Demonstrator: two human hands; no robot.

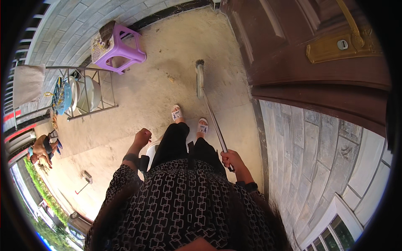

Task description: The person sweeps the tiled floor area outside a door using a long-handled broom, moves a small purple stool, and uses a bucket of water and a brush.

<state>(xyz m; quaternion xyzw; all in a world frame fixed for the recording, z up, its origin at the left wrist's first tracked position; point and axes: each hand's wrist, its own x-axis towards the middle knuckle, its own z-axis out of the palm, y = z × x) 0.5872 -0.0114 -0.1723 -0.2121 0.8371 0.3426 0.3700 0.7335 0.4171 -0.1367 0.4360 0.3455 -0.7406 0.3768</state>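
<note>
My right hand (233,160) is wrapped round the upper end of the metal handle of a long-handled broom (212,113). Its narrow, pale head lies on the concrete floor ahead of my feet, with a dark fuzzy clump at the far end. My left hand (143,137) hangs in the air at my left side, fingers curled in, and I see nothing in it. Just beyond that hand, partly hidden by my leg, is a pale rounded thing (153,149) I cannot make out. My feet, in white slide sandals (177,113), stand on the floor between my hands and the broom head.
A brown door (289,50) and a grey tiled wall (301,142) rise on my right. Ahead left stands a purple plastic stool (130,52) bearing a dark object. Left of it, a metal rack (109,88) holds several basins. Another person (42,148) sits farther left.
</note>
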